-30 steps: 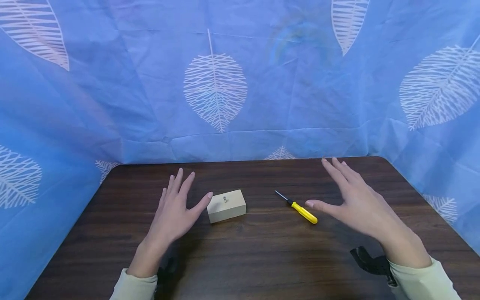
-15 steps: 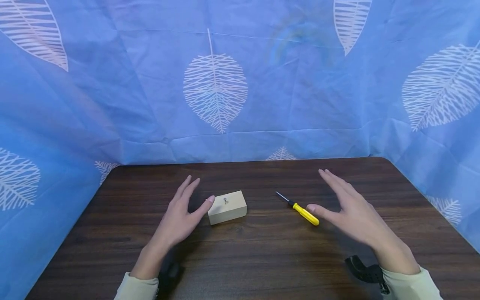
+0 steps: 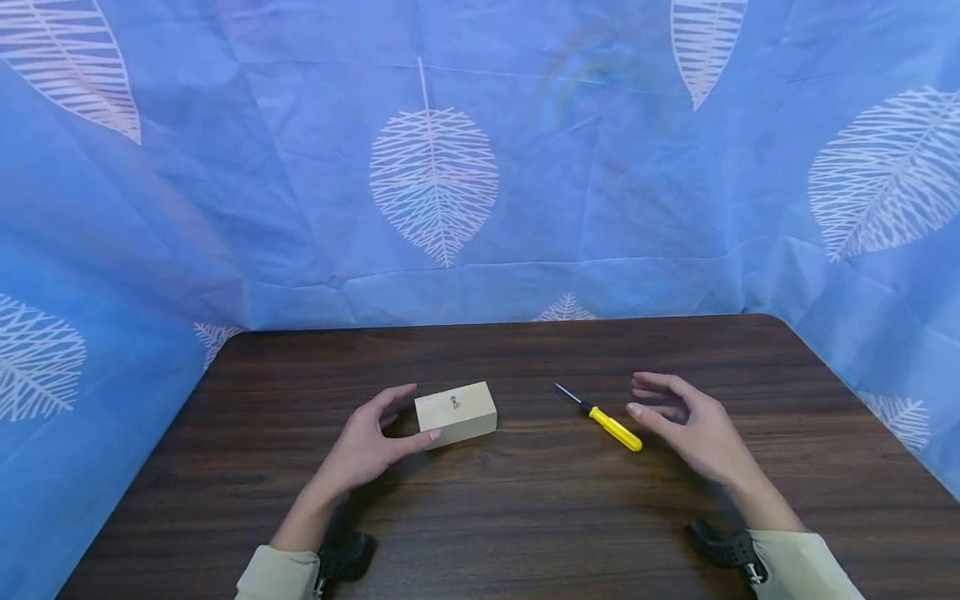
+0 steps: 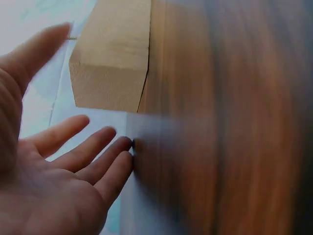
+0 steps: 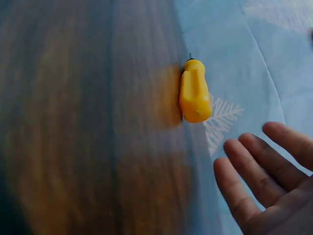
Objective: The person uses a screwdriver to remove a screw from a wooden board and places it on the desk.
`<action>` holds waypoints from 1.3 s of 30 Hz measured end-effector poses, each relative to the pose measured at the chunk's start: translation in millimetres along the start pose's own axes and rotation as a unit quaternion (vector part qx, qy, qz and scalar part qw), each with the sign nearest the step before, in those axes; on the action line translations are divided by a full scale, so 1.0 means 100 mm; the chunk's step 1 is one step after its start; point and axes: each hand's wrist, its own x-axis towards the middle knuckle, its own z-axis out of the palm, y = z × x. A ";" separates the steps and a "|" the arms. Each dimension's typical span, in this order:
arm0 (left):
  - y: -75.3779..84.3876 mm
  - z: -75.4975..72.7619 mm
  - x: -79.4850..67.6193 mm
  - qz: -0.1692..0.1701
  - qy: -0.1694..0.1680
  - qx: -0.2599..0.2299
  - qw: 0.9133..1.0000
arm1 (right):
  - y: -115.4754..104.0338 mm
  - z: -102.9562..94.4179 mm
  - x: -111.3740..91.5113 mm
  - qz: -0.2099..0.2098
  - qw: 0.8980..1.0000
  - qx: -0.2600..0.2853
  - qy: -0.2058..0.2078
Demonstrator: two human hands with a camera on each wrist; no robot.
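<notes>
The left hand (image 3: 367, 446) has its thumb and fingers spread apart, the thumb overlapping the near face of a pale wooden block (image 3: 468, 418) in the head view and the fingers around its left end. The left wrist view shows a gap between the fingertips and the block, with no grip formed; whether the thumb touches it I cannot tell. The right hand (image 3: 708, 437) holds nothing: its fingers are loosely bent, the thumb tip just beside the handle end of a yellow screwdriver (image 3: 606, 423), and the right wrist view shows the fingertips clear of it.

This looks like the reaching step, with both things yet to be taken up. The next move seems to call for the left hand to close on the block's sides and steady it, while the right pinches the yellow handle. A small metal screw (image 3: 454, 402) stands proud of the block's top, so the left thumb should stay low, clear of it.

Block and screwdriver lie well apart on the dark wood-grain surface (image 3: 525, 500), the screwdriver's shank pointing away and leftward. Behind hangs a blue cloth (image 3: 585, 183) with white leaf prints.
</notes>
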 end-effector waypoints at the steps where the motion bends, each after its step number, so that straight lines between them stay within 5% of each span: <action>1: -0.01 0.02 0.01 -0.001 -0.001 -0.004 1.000 | 0.04 0.01 0.00 0.005 1.000 0.009 0.000; 8: -0.05 0.09 0.05 -0.018 0.010 -0.017 1.000 | 0.26 0.00 0.01 0.015 0.999 0.049 0.006; 18: -0.08 0.09 0.03 -0.025 0.005 -0.022 0.999 | 0.30 0.05 -0.01 0.033 0.997 0.063 -0.007; 28: -0.09 0.08 0.03 -0.036 -0.002 -0.021 0.999 | 0.21 0.22 -0.02 0.022 0.997 -0.069 0.032; 39: -0.11 0.02 0.00 -0.038 -0.002 -0.023 0.999 | 0.11 0.43 0.04 -0.007 0.992 -0.105 0.068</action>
